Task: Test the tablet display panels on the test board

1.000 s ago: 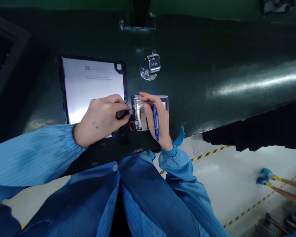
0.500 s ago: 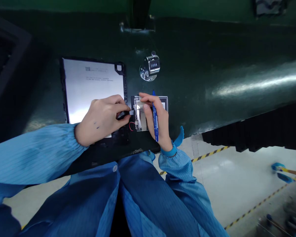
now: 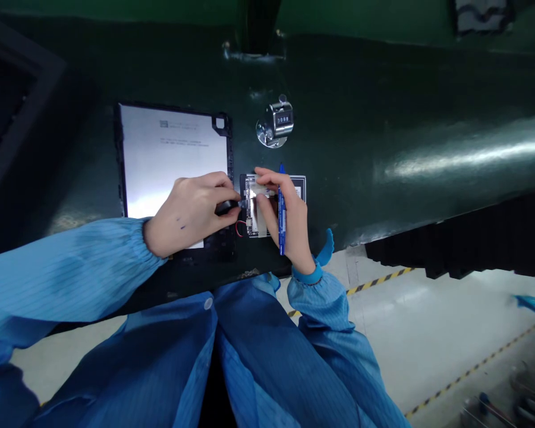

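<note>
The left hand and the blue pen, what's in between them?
In the head view, a small circuit board with a thin red wire lies between the black tool in the left hand and the blue pen in the right hand.

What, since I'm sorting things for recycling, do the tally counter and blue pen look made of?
The tally counter looks like polished, chrome-plated metal: it shows bright, mirror-like highlights, though plating can't be told from bare steel here. The blue pen looks like glossy plastic, with a smooth, coloured barrel and a soft sheen.
</note>
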{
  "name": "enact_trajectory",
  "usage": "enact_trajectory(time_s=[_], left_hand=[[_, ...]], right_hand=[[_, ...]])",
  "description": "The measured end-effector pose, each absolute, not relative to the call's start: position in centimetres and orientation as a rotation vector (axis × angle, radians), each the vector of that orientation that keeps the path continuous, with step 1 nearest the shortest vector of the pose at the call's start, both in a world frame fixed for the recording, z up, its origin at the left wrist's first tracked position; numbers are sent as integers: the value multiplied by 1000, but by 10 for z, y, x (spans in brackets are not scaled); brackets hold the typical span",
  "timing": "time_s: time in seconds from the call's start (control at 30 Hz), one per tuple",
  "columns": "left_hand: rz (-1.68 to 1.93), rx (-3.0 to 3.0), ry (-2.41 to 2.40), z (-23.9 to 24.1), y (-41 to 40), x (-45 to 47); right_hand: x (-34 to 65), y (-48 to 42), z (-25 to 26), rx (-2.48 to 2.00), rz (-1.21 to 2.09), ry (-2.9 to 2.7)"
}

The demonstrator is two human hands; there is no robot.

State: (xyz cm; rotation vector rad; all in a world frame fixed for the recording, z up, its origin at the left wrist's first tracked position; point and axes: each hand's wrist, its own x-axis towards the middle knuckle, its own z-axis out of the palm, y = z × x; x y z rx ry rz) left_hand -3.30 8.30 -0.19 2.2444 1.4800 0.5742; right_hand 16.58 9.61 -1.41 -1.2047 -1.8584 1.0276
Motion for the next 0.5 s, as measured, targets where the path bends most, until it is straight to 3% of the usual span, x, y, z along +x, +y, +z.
enact_trajectory(time_s=[0.33, 0.5], left_hand=[[559, 2229, 1478, -3, 84, -31], [584, 2250, 1485, -6, 83, -28]], right_hand=[[167, 99, -12, -1219, 1051, -1910], [159, 99, -15, -1261, 896, -1976]])
